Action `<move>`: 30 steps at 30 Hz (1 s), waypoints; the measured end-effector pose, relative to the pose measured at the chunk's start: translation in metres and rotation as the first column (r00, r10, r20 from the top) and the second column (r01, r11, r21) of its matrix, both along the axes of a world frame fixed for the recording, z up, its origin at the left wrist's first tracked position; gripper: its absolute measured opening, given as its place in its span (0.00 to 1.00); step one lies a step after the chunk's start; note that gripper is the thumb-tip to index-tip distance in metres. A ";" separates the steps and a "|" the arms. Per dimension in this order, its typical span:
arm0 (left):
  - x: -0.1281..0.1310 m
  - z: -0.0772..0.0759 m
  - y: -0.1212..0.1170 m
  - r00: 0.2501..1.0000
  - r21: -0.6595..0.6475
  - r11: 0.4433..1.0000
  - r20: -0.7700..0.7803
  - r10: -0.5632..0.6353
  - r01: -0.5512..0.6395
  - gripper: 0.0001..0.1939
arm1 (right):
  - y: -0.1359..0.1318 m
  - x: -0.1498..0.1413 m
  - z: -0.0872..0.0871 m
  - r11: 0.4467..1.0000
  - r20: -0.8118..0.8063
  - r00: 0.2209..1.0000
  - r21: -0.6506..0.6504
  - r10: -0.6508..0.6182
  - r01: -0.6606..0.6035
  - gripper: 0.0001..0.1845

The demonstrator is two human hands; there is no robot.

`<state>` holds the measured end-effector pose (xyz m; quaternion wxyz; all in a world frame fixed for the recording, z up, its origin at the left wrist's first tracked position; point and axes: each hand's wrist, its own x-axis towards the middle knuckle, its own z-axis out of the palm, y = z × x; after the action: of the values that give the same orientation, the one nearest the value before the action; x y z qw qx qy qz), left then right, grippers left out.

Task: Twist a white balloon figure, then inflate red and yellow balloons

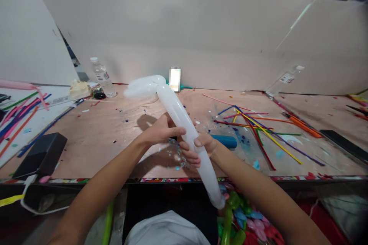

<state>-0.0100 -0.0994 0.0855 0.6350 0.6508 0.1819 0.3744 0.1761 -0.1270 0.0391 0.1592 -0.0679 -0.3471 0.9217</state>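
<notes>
A long white modelling balloon slants across the middle, held over the table. Its far end is bent into a folded loop, slightly blurred, while the near end hangs past the table's front edge. My left hand grips it around the middle, thumb on top. Just below, my right hand wraps its fingers around the same balloon from the right. A blue cylinder, partly hidden behind my right hand, lies on the table.
Uninflated balloons lie at the right, near orange-handled pliers and a black phone. At the left are a black box and a water bottle. Another bottle leans by the back wall. Coloured balloons lie below the table edge.
</notes>
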 end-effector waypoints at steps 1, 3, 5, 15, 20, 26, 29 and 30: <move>0.001 0.000 -0.001 0.999 -0.002 0.999 -0.001 -0.044 0.044 0.28 | -0.002 -0.001 0.000 1.000 -0.010 1.000 -0.017 -0.015 0.015 0.19; 0.002 0.001 -0.003 0.996 0.021 0.996 -0.036 -0.086 0.086 0.26 | -0.004 -0.005 0.003 0.999 0.013 0.999 -0.019 -0.047 0.047 0.19; 0.003 0.003 -0.004 0.996 0.067 0.996 -0.080 -0.045 0.051 0.19 | -0.003 -0.008 0.007 0.996 0.121 0.989 0.030 -0.084 0.081 0.18; 0.014 0.005 -0.006 0.849 0.135 0.864 -0.160 0.503 -0.486 0.14 | 0.012 -0.017 0.048 0.534 0.408 0.571 0.843 -0.712 0.064 0.04; 0.020 0.003 0.007 0.749 0.203 0.751 -0.099 0.655 -0.629 0.15 | 0.014 -0.016 0.067 0.113 0.155 0.156 0.962 -0.975 -0.250 0.19; 0.023 -0.012 0.028 0.861 -0.021 0.867 -0.125 0.492 -0.498 0.20 | 0.016 -0.016 0.062 0.009 0.055 0.082 0.877 -0.995 -0.480 0.15; 0.014 -0.013 0.028 0.947 -0.123 0.940 -0.062 0.314 -0.319 0.22 | 0.014 -0.015 0.061 0.003 0.071 0.166 0.927 -0.984 -0.374 0.13; 0.011 -0.011 0.028 0.972 -0.181 0.956 0.015 0.236 -0.230 0.22 | 0.014 -0.014 0.063 0.020 0.088 0.220 0.955 -0.971 -0.297 0.13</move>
<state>0.0006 -0.0717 0.0746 0.6451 0.5587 0.2784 0.4407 0.1617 -0.1134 0.1019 0.2564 -0.5358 -0.7906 0.1486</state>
